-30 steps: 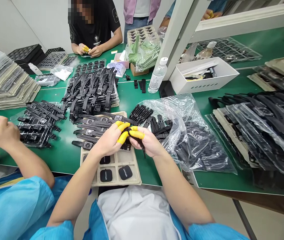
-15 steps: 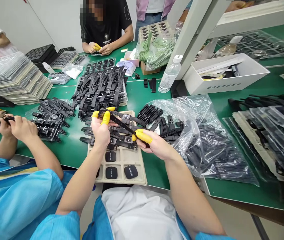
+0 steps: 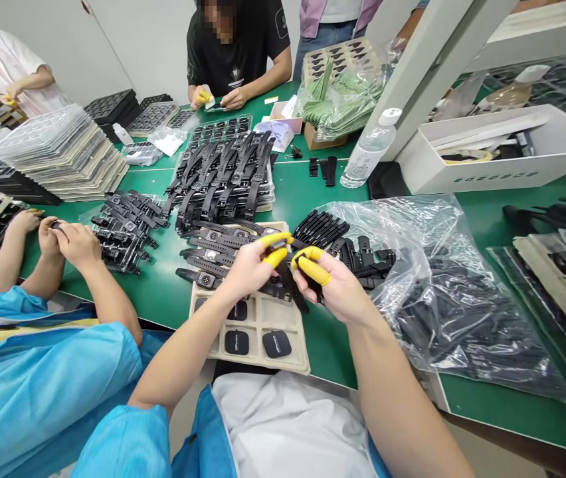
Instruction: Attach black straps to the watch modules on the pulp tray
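My left hand (image 3: 258, 262), with yellow finger covers, pinches a black watch piece (image 3: 279, 245) above the cream tray. Close on its right, my right hand (image 3: 320, 275), also in yellow covers, is closed around a black strap (image 3: 293, 285) that hangs down between the two hands. Finished-looking watches with straps (image 3: 208, 255) lie in rows over the back of the tray (image 3: 300, 345). Black square pieces (image 3: 276, 344) sit in its front compartments. Behind my right hand is a bundle of black straps (image 3: 320, 229).
Right of my hands lies a clear plastic bag (image 3: 452, 299) of straps. Farther back stand a bottle (image 3: 370, 149), a white box (image 3: 502, 149) and a watch pile (image 3: 223, 176). A co-worker's hands (image 3: 76, 245) work at the left, beside more watches (image 3: 128, 229).
My hands have come closer together, my left hand moving right. The strap stretched between them now hangs down. The whole view has shifted, with the table contents appearing farther right.
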Motion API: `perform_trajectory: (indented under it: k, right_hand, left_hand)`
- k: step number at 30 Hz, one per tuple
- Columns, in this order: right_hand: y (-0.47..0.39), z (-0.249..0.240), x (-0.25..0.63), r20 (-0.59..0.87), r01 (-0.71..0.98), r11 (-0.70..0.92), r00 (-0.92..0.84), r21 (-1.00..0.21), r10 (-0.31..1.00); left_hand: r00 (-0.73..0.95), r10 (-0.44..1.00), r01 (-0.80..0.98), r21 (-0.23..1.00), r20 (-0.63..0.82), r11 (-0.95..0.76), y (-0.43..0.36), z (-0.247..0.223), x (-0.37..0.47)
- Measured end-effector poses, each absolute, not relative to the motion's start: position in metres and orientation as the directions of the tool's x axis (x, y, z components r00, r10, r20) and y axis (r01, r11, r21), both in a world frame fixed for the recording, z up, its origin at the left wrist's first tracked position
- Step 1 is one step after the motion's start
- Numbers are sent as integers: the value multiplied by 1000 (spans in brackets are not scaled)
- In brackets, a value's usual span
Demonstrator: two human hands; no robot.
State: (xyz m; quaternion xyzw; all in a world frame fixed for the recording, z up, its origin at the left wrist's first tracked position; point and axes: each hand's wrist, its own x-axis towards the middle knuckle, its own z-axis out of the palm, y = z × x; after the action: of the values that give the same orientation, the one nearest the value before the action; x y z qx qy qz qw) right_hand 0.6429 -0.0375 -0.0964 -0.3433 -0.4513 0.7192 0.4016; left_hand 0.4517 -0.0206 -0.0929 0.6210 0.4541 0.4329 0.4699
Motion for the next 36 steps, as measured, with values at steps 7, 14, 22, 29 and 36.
perform_trajectory:
  k: [7,14,22,29,36]
  right_hand:
    - [-40,-97,638,-191,-223,-346,-515,-911,835]
    - [-39,-98,639,-220,-316,-412,-500,-855,838]
    - [-39,-101,634,-244,-435,-471,-482,-767,842]
    - [-40,-99,633,-277,-463,-499,-466,-733,840]
    - [-36,-105,638,-318,-305,-511,-506,-804,802]
  left_hand:
    - [456,820,446,708,347,-548,-27,-104,451]
    - [477,796,470,657,373,-589,-29,-101,451]
    - [450,816,481,670,364,-564,-31,-103,454]
    - [513,784,445,673,348,-590,-33,-95,454]
    - [560,805,694,419,198,-585,-38,-84,455]
